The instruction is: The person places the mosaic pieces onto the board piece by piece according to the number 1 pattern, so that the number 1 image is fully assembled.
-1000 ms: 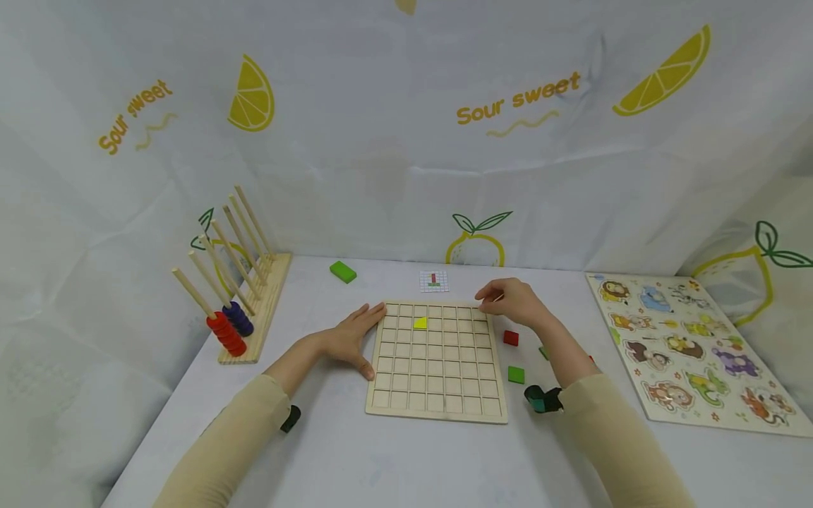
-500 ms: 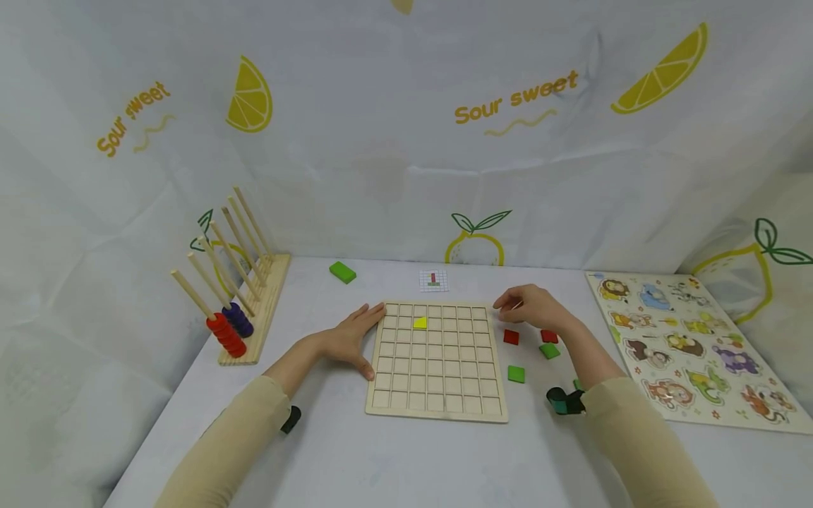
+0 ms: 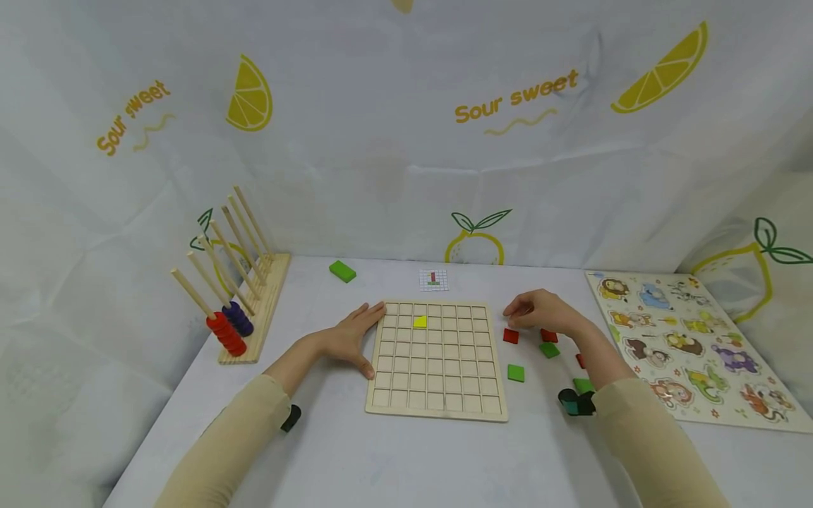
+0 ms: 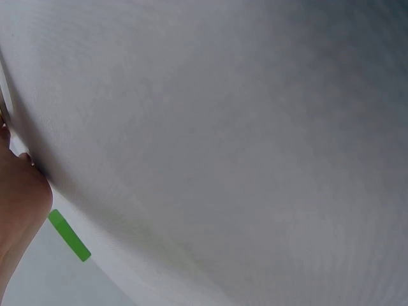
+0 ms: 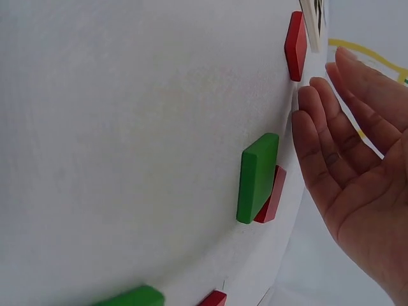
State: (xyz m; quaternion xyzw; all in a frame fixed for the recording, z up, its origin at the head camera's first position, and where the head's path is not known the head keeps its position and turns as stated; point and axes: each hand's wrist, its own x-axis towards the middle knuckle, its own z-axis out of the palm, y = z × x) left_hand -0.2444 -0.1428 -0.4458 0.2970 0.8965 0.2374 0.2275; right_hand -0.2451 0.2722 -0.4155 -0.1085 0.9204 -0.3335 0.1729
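My left hand (image 3: 346,343) rests with spread fingers along the left edge of the wooden grid board (image 3: 438,415); in the left wrist view only part of this hand (image 4: 22,197) shows. A yellow piece (image 3: 420,322) sits in a cell near the board's upper left. Right of the board, my right hand (image 3: 536,311) hovers by a red square tile (image 3: 511,336), its fingers loosely bent. The right wrist view shows nothing between the fingers of this hand (image 5: 357,153). Under and near it lie a green tile (image 5: 258,178) and another red tile (image 5: 274,201).
Another green tile (image 3: 516,373) lies beside the board. Behind the board is a small pattern card (image 3: 434,281), with a green block (image 3: 343,271) to its left. A peg stand (image 3: 269,296) with red and blue rings stands left, an animal puzzle board (image 3: 692,353) right.
My right hand has moved from the board's upper right corner rightward and a little toward me, to the red tile. More tiles show beneath the right arm. The left hand stays put.
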